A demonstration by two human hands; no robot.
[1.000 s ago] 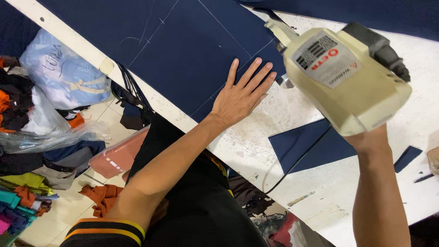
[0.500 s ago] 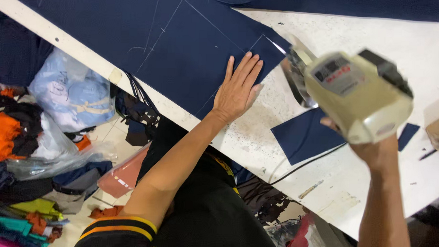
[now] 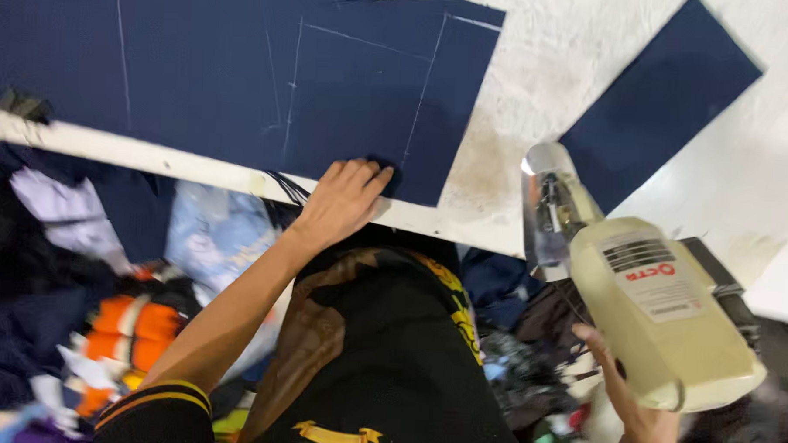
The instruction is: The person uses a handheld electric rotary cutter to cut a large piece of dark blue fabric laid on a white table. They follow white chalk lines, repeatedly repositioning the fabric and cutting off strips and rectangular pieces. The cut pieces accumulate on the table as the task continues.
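Two hands split the work: left hand (image 3: 342, 202) presses flat on the navy cloth (image 3: 242, 76) at the table's near edge, while right hand (image 3: 636, 409) grips the cutting machine (image 3: 661, 318) off to its right, blade end toward the cloth.

- You stand at a white cutting table (image 3: 538, 104) that fills the upper part of the frame; its top is scuffed and stained brownish near the middle
- Its pale front edge (image 3: 152, 156) runs from the left side across to the centre, just below the top
- Below that edge, at lower left, you see the floor heaped with fabric scraps (image 3: 120, 325): orange, pale blue, white and dark pieces
- At lower right, more dark and mixed scraps (image 3: 528, 375) lie in shadow
- The light is even and soft
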